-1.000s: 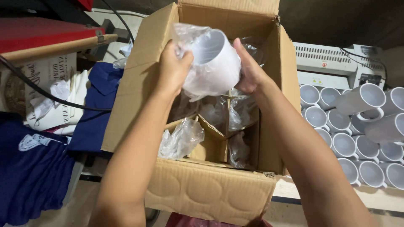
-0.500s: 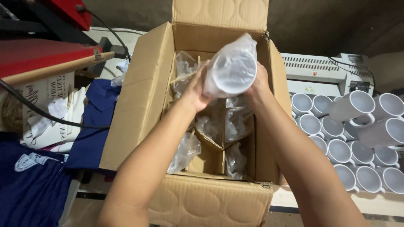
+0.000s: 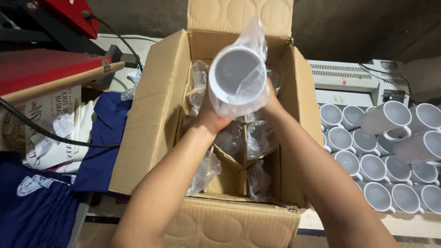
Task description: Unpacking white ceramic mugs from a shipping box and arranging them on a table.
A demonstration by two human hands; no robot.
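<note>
Both hands hold a white mug (image 3: 236,73) wrapped in a clear plastic bag, lifted above an open cardboard box (image 3: 151,115). Its open mouth faces the camera. My left hand (image 3: 209,115) grips the mug from below on the left. My right hand (image 3: 272,104) holds it from the right, mostly hidden behind the mug and plastic. Inside the box, cardboard dividers (image 3: 243,151) separate cells with more bagged mugs (image 3: 204,172); some cells look empty.
Several unwrapped white mugs (image 3: 372,167) stand and lie packed together at the right. A grey-white machine (image 3: 353,82) sits behind them. A red press (image 3: 46,69) with black cables, dark blue shirts (image 3: 32,206) and printed paper lie at the left.
The mug has risen and turned so that its mouth now faces the camera. Both hands shifted lower on it, and the plastic bag bunches up above the rim.
</note>
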